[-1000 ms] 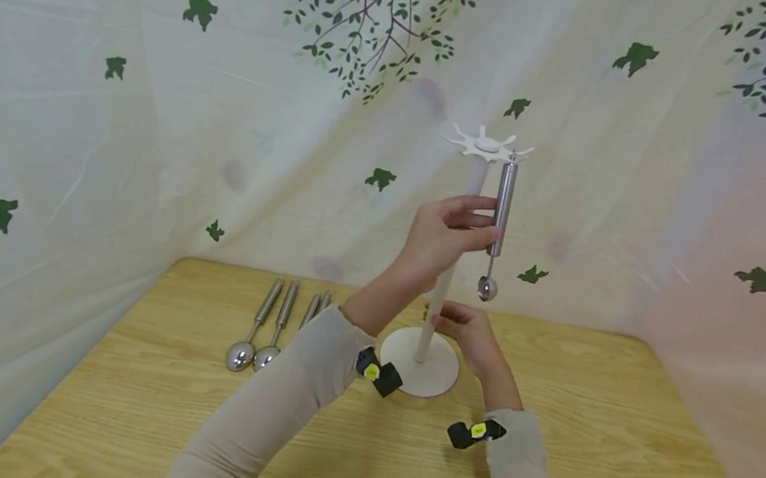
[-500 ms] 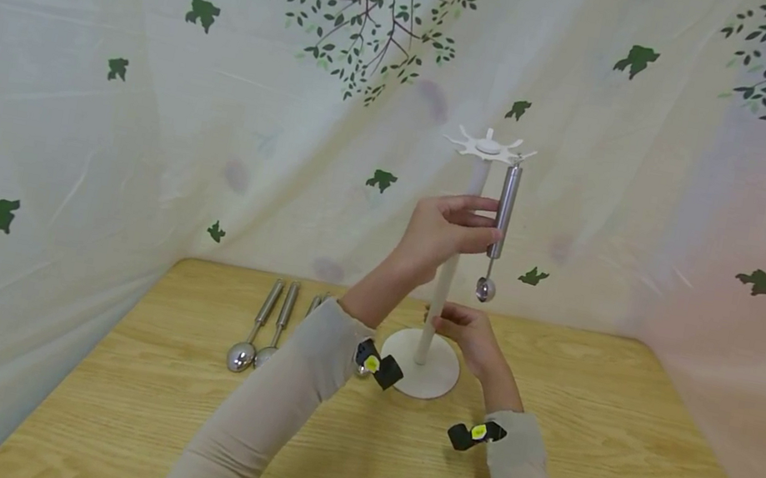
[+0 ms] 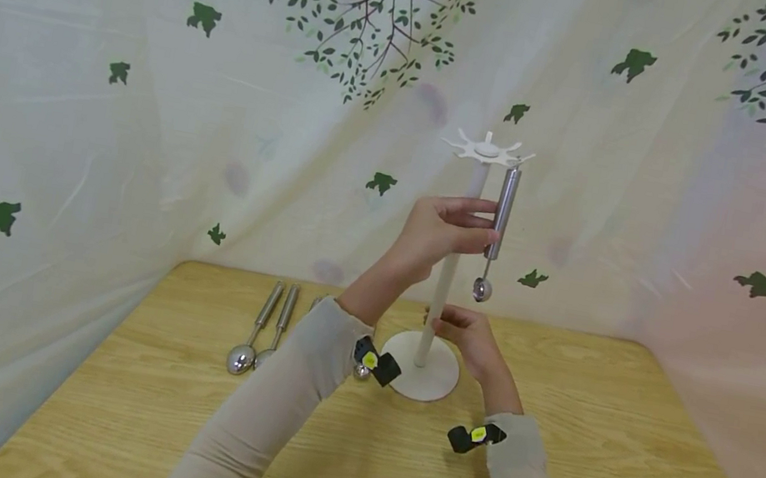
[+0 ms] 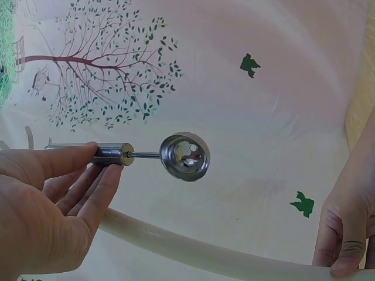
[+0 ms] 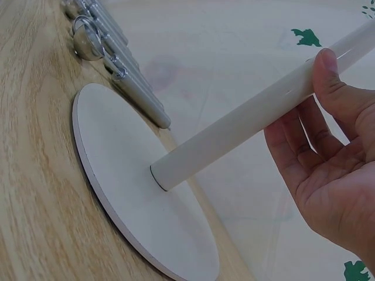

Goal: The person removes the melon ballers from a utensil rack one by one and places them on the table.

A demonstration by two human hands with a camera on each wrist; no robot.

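My left hand [image 3: 429, 234] pinches the steel handle of a small metal scoop [image 3: 505, 209] between thumb and fingers. The scoop hangs nearly upright, its round bowl [image 4: 184, 157] lowest. At its top, the handle meets an arm of the white hook ring [image 3: 486, 151] on a utensil stand; whether its loop is fully over the hook is too small to tell. Lower down, my right hand [image 3: 472, 343] grips the stand's white post [image 5: 234, 126], thumb on one side and fingers on the other. The round white base [image 5: 135, 170] rests on the table.
Several more steel utensils lie on the wooden table [image 3: 135, 401] left of the stand, among them a round-bowled spoon [image 3: 241, 359]. My left forearm hides part of them. Behind the table hangs a pale cloth [image 3: 103, 141] printed with leaves and branches.
The scoop's top has shifted slightly right and its bowl slightly left, so it leans a little more. Both hands keep their grips, and the stand stays in place.
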